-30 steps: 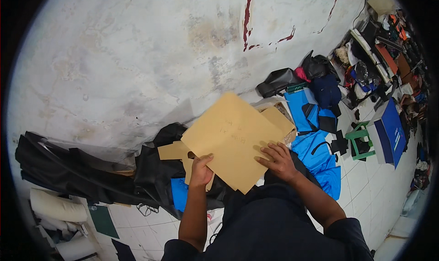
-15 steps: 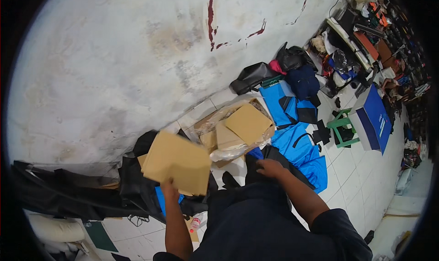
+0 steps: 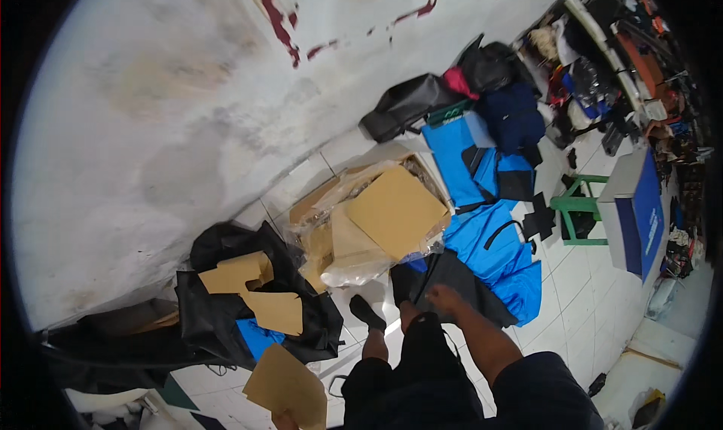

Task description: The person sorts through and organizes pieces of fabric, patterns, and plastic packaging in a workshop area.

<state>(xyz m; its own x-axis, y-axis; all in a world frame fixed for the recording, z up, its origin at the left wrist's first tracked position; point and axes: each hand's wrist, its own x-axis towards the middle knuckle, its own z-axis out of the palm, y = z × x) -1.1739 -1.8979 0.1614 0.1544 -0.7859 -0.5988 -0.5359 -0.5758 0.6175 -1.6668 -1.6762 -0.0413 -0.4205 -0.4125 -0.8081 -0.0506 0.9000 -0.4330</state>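
Cardboard sheet (image 3: 288, 388): tan, flat, held low at the picture's lower edge in the left hand (image 3: 285, 421), whose grip is mostly cut off by the frame; fingers appear closed on the sheet's lower edge, though the hold itself is barely visible. Right hand (image 3: 444, 298): resting on dark fabric (image 3: 452, 283) by the knee, fingers loosely bent; whether it pinches the fabric or only lies on it cannot be told. Just above the left grip: two more cut cardboard pieces (image 3: 260, 291) lying on a black bag (image 3: 248, 309), apart from the held sheet. Up and to the right of that grip, ahead of the right hand: an open box (image 3: 361, 219) lined with clear plastic, a large cardboard square (image 3: 397, 211) lying tilted across its top. Right of the right hand: blue cloth (image 3: 497, 242) spread over the tiled floor (image 3: 587, 294), then a green stool (image 3: 578, 218). Progress, as judged: one sheet out of the box and in hand, two laid on the bag, the large square and further sheets left in the box; the sorting looks under way, not near done.
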